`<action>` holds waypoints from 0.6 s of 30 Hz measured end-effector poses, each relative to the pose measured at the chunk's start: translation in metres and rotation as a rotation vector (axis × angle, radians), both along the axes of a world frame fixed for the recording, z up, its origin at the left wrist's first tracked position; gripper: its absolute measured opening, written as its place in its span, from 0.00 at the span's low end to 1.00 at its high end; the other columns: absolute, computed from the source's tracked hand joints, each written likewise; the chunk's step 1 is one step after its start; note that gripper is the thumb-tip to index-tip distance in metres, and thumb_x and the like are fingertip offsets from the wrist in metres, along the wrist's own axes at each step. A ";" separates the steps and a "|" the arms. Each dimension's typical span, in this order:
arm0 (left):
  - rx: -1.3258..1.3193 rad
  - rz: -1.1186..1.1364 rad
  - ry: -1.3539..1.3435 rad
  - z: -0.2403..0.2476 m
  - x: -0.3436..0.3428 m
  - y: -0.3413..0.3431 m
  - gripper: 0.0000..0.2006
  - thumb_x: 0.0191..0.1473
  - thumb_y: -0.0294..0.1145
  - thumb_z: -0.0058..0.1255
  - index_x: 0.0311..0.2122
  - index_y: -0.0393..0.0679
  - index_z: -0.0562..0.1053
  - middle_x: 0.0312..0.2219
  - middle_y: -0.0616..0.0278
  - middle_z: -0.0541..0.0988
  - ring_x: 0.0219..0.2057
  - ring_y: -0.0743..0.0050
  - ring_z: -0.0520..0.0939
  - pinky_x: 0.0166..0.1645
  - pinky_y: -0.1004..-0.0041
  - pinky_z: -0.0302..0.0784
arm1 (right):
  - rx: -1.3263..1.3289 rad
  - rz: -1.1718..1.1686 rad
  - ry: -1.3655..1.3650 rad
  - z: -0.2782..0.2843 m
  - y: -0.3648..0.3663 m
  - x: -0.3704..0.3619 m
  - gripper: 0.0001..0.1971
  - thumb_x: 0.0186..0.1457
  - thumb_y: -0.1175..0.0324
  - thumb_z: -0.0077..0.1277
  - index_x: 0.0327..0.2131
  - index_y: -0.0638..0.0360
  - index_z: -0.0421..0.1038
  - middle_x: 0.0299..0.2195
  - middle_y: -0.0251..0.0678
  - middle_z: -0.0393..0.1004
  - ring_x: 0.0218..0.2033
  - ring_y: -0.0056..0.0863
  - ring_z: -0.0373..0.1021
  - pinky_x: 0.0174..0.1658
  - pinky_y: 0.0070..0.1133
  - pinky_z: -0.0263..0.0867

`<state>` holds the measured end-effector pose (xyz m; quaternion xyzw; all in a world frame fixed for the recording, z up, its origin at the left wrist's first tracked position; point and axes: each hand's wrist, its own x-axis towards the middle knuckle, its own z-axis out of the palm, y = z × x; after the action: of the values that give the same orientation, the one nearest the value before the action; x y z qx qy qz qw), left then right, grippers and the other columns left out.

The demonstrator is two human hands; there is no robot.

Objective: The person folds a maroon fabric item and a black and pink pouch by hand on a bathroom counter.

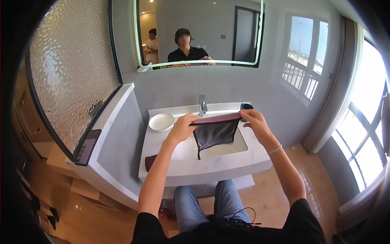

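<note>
Stretched between my two hands is a dark mesh pouch (215, 135) with a maroon upper band and black edging. It hangs over the white sink basin (241, 145), and a short strap dangles from its lower left corner. My left hand (183, 127) pinches the band's left end. At the right end, my right hand (256, 123) grips the band between thumb and fingers. Behind the pouch stands a chrome faucet (203, 106). A dark teal cup (246, 107) is just beyond my right hand, partly hidden by it.
A white round bowl (161, 122) sits at the counter's back left. Near the left front edge lies a maroon item (150, 162), partly behind my left forearm. A lit mirror (227, 36) hangs above, showing another person in the background. A low partition (118, 126) borders the counter's left side.
</note>
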<state>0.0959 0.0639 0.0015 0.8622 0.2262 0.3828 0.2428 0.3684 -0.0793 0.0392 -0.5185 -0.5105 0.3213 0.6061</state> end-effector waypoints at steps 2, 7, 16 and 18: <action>-0.024 -0.035 0.022 0.005 -0.001 -0.009 0.17 0.49 0.13 0.51 0.46 0.37 0.77 0.37 0.57 0.80 0.36 0.64 0.80 0.44 0.71 0.75 | -0.035 0.101 0.041 -0.008 -0.009 0.004 0.12 0.63 0.63 0.52 0.37 0.65 0.73 0.35 0.31 0.74 0.39 0.20 0.71 0.41 0.19 0.68; -0.152 -0.056 0.159 -0.040 -0.023 -0.068 0.15 0.47 0.19 0.57 0.43 0.39 0.78 0.38 0.53 0.82 0.37 0.61 0.82 0.44 0.70 0.76 | -0.180 0.313 0.039 -0.099 -0.048 0.026 0.10 0.56 0.74 0.59 0.39 0.64 0.68 0.38 0.33 0.73 0.42 0.20 0.71 0.45 0.21 0.70; -0.139 -0.205 0.383 -0.141 -0.027 -0.128 0.11 0.55 0.37 0.57 0.37 0.40 0.80 0.37 0.52 0.82 0.39 0.49 0.81 0.45 0.64 0.77 | -0.073 0.303 -0.695 -0.184 -0.101 0.018 0.12 0.51 0.78 0.60 0.41 0.62 0.75 0.36 0.40 0.77 0.34 0.32 0.75 0.38 0.24 0.72; -0.133 -0.215 0.347 -0.136 -0.026 -0.129 0.13 0.57 0.39 0.56 0.36 0.38 0.79 0.35 0.51 0.82 0.37 0.48 0.81 0.43 0.63 0.76 | -0.033 0.252 -0.608 -0.179 -0.096 0.011 0.06 0.52 0.77 0.58 0.35 0.63 0.78 0.31 0.38 0.77 0.30 0.32 0.73 0.34 0.25 0.70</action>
<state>0.0702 -0.0649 -0.1345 0.9164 0.1962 0.1846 0.2961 0.3799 -0.1756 -0.1402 -0.5330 -0.7231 0.2324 0.3729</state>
